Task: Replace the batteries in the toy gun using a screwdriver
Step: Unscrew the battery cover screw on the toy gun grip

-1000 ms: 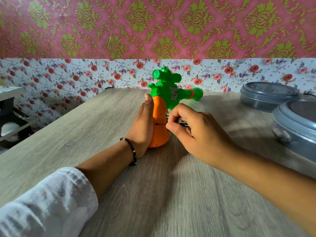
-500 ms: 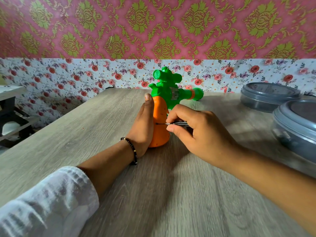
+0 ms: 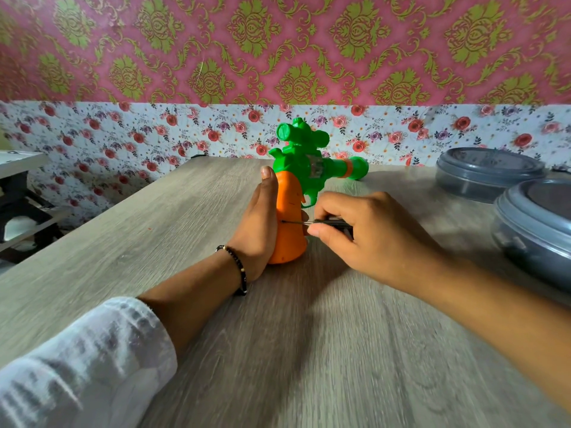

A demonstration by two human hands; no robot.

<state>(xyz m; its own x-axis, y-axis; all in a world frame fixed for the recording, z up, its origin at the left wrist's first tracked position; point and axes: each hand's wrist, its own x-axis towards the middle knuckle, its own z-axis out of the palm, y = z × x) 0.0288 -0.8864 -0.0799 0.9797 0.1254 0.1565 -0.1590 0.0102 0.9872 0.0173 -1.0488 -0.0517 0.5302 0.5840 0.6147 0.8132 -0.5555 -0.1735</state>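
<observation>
The toy gun (image 3: 298, 168) has a green body with a scope on top, a barrel pointing right, and an orange carrot-shaped grip standing upright on the table. My left hand (image 3: 258, 225) wraps the left side of the orange grip, thumb up along it. My right hand (image 3: 367, 236) pinches a thin screwdriver (image 3: 304, 222), held level. Its metal tip touches a dark spot on the side of the orange grip. Most of the handle is hidden inside my fingers.
Two grey lidded plastic containers stand at the right, the far container (image 3: 488, 173) near the back and the near container (image 3: 537, 223) at the table's right edge. The wooden table (image 3: 278, 350) meets a floral wall. A dark rack (image 3: 21, 208) stands off the left edge.
My right hand has drawn back to the right, exposing more of the screwdriver shaft while the tip stays on the orange grip. The left hand and the toy have not moved.
</observation>
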